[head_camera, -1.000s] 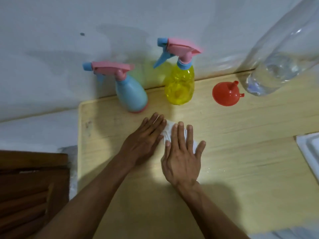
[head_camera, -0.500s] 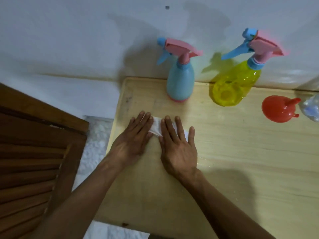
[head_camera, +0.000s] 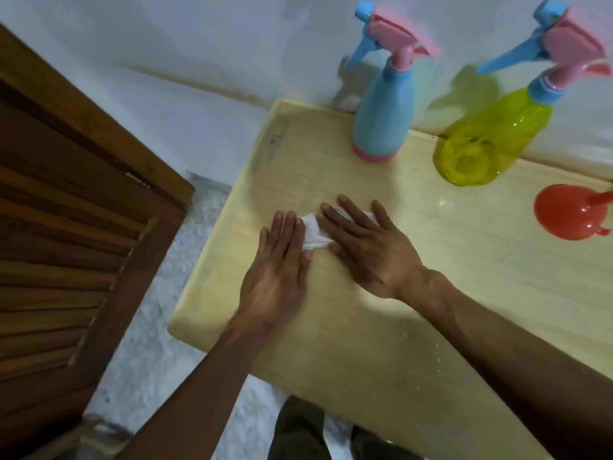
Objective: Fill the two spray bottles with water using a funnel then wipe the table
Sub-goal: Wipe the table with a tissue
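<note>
A white cloth (head_camera: 313, 232) lies flat on the light wooden table (head_camera: 381, 327) near its left edge. My left hand (head_camera: 278, 267) presses on the cloth's left side with straight fingers. My right hand (head_camera: 363, 247) lies flat over the cloth's right part, fingers spread. A blue spray bottle (head_camera: 384, 107) with a pink and blue trigger head stands at the back against the wall. To its right leans a yellow spray bottle (head_camera: 487, 141) with the same kind of head. A red funnel (head_camera: 570, 212) lies on its side at the right edge.
A white wall (head_camera: 232, 44) runs behind the table. A brown slatted wooden door (head_camera: 59, 260) stands to the left, with pale speckled floor (head_camera: 159, 327) between it and the table. Small water drops (head_camera: 438, 356) sit near the table's front.
Both hands have slid the cloth leftward across the table toward its left edge. The view swung left too, so the clear water bottle at the right has left the frame.
</note>
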The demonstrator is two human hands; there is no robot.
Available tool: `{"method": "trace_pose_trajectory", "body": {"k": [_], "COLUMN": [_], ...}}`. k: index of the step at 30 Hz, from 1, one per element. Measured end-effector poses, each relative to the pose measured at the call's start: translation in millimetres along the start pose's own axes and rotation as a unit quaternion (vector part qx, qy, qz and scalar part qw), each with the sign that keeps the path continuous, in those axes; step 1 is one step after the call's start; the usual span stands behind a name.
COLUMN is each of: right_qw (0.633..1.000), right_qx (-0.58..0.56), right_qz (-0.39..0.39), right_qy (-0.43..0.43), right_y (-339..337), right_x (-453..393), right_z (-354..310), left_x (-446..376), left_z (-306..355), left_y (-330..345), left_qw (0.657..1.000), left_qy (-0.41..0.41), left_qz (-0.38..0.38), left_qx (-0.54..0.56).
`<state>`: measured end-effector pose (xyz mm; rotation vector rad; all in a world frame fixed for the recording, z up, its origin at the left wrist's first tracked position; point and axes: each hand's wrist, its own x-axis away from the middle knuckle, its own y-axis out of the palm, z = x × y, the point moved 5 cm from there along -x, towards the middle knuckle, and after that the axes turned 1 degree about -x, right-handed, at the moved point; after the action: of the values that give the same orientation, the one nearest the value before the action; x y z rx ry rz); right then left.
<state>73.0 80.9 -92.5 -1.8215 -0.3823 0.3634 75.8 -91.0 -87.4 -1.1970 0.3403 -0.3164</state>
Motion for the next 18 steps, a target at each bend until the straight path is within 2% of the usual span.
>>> {"method": "trace_pose_trajectory", "body": {"k": [7, 18], "right_qw": [0.999, 0.996], "right_qx": [0.011, -0.008], "right_qz": [-0.033, -0.084], "right_qy": [-0.041, -0.038], "right_y": [-12.7, -26.5], "right_x": [45.0, 120.6], "right_z": [15.5, 43.1], "left_x": [32.1, 62.3], "left_z": [59.3, 137.8], "left_y": [15.4, 43.3], "left_qw": [0.997, 0.994], "left_qy": [-0.064, -0.098], "left_qz": [0.031, 0.044], "left_qx": [0.005, 0.0]}}
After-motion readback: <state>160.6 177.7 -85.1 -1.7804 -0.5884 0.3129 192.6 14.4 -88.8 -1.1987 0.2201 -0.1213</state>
